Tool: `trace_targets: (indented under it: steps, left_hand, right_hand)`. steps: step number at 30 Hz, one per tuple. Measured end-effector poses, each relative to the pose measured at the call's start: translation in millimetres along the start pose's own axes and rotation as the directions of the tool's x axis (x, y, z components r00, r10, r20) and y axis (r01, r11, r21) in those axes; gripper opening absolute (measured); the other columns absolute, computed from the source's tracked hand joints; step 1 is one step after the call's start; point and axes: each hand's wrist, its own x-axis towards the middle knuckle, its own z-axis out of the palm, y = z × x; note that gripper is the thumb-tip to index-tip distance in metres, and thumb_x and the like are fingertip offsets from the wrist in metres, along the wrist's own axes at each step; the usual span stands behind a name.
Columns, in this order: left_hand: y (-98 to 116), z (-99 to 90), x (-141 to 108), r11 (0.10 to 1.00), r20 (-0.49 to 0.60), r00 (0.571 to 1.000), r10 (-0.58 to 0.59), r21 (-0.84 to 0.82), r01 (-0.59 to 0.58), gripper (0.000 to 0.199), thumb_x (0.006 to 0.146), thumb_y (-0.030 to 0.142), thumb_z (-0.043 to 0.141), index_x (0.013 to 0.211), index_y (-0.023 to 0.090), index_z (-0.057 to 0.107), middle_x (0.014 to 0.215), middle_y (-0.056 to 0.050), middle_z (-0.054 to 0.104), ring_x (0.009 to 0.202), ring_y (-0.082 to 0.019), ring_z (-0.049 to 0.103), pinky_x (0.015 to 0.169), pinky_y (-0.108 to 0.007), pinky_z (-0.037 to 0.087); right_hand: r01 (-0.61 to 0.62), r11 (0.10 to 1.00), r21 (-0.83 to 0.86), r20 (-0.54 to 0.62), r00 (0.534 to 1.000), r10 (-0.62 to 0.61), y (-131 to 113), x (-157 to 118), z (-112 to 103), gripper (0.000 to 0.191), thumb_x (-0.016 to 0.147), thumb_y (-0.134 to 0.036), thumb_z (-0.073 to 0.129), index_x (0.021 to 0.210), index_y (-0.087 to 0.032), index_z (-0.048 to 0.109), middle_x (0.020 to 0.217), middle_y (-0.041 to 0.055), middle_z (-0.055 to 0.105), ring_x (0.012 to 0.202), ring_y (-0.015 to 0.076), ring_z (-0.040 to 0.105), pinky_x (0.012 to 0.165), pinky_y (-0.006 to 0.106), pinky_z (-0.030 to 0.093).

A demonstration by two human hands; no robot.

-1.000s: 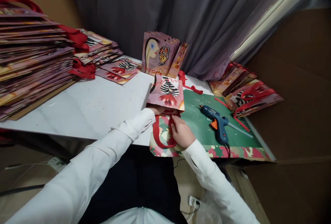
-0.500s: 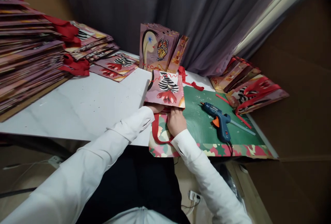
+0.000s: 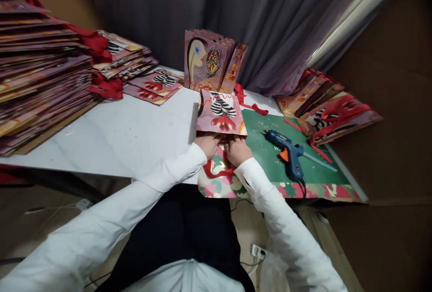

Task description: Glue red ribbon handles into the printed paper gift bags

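A printed paper bag with a zebra-striped butterfly and a red flower lies in front of me, its open edge toward me. My left hand is at the left of that edge, its fingertips hidden inside or under the bag. Beside it, my right hand has its fingers at the same edge, with the tips hidden too. A red ribbon loop hangs from the opening over the patterned sheet.
Blue glue gun rests on the green mat at right. Bag stacks stand at left and right; upright bags are behind. Red ribbon scraps lie near the mat on the white table.
More of my left hand now shows at the bag's edge. The fingers of my right hand remain at the opening. The whole view has shifted slightly.
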Motion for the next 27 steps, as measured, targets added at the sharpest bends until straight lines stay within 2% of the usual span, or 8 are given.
trace_targets:
  steps: [2,5,9,12,17,22,24,27]
  left_hand:
    - [3.9,-0.6,-8.5,0.999,0.021,1.000,0.004,0.040,-0.004,0.057,0.085,0.012,0.047,0.141,0.023,0.047,0.157,-0.009,0.029,0.149,-0.030,0.007,0.121,-0.053,0.009]
    - [6.9,-1.5,-10.7,0.998,0.070,0.997,-0.018,0.064,0.014,0.059,0.086,0.011,0.042,0.144,0.020,0.043,0.159,-0.010,0.024,0.149,-0.030,0.009,0.120,-0.053,0.009]
    - [6.4,0.2,-6.8,0.997,0.074,0.996,-0.054,0.051,0.050,0.060,0.085,0.016,0.045,0.145,0.019,0.042,0.160,-0.012,0.022,0.148,-0.032,0.014,0.119,-0.053,0.016]
    - [4.8,1.8,-6.3,0.997,0.069,0.996,-0.055,0.064,0.051,0.058,0.087,0.022,0.046,0.145,0.022,0.042,0.158,-0.011,0.027,0.147,-0.033,0.018,0.119,-0.053,0.018]
    - [8.7,-0.2,-8.7,0.992,0.081,0.995,-0.061,0.117,0.052,0.051,0.088,0.023,0.046,0.139,0.021,0.052,0.150,-0.012,0.041,0.141,-0.034,0.031,0.117,-0.049,0.025]
    - [7.4,-4.3,-14.7,0.980,0.064,0.986,-0.153,0.138,0.143,0.046,0.087,0.020,0.044,0.129,0.014,0.060,0.127,-0.016,0.062,0.114,-0.032,0.060,0.095,-0.042,0.050]
    - [1.5,-6.1,-18.8,0.977,0.064,0.982,-0.177,0.136,0.167,0.045,0.088,0.018,0.040,0.127,0.013,0.062,0.118,-0.015,0.067,0.104,-0.028,0.065,0.090,-0.038,0.053]
    - [-7.9,-8.2,-26.7,0.978,0.063,0.984,-0.169,0.131,0.159,0.045,0.089,0.018,0.037,0.126,0.014,0.062,0.118,-0.013,0.067,0.105,-0.026,0.065,0.091,-0.036,0.052]
  right_hand:
    - [0.039,0.999,0.002,-0.035,0.999,-0.039,2.2,-3.9,5.7,0.050,0.094,-0.022,0.042,0.140,-0.002,0.046,0.150,0.0217,0.038,0.138,0.0327,0.033,0.114,0.047,0.028]
    - [0.117,0.993,0.020,-0.105,0.988,-0.114,4.1,-8.7,14.6,0.051,0.094,-0.019,0.037,0.141,0.002,0.043,0.147,0.0216,0.042,0.138,0.0290,0.033,0.116,0.043,0.024]
    - [0.100,0.994,0.035,-0.124,0.988,-0.095,0.2,-6.6,17.9,0.049,0.094,-0.019,0.036,0.137,-0.001,0.048,0.142,0.0206,0.048,0.131,0.0275,0.041,0.111,0.038,0.033]
    - [0.063,0.998,0.001,-0.088,0.994,-0.062,-7.3,-1.7,15.7,0.045,0.093,-0.022,0.038,0.130,-0.004,0.056,0.142,0.0216,0.047,0.128,0.0310,0.043,0.104,0.042,0.039]
    - [0.053,0.998,-0.039,-0.099,0.993,-0.056,-16.1,0.1,13.8,0.046,0.093,-0.025,0.040,0.132,-0.007,0.056,0.149,0.0204,0.039,0.126,0.0348,0.044,0.098,0.046,0.044]
    - [-0.030,0.999,-0.015,-0.087,0.996,0.028,-14.3,-5.5,8.0,0.039,0.096,-0.022,0.034,0.110,-0.012,0.069,0.134,0.0187,0.054,0.110,0.0291,0.057,0.087,0.038,0.049]
    - [-0.055,0.998,0.039,-0.062,0.996,0.057,-9.4,-6.1,2.9,0.038,0.097,-0.023,0.033,0.110,-0.013,0.068,0.125,0.0174,0.060,0.106,0.0268,0.061,0.084,0.035,0.050]
    - [-0.058,0.994,0.096,-0.019,0.998,0.060,2.1,-3.4,-4.7,0.037,0.099,-0.024,0.033,0.112,-0.015,0.066,0.112,0.0142,0.068,0.099,0.0223,0.066,0.082,0.029,0.048]
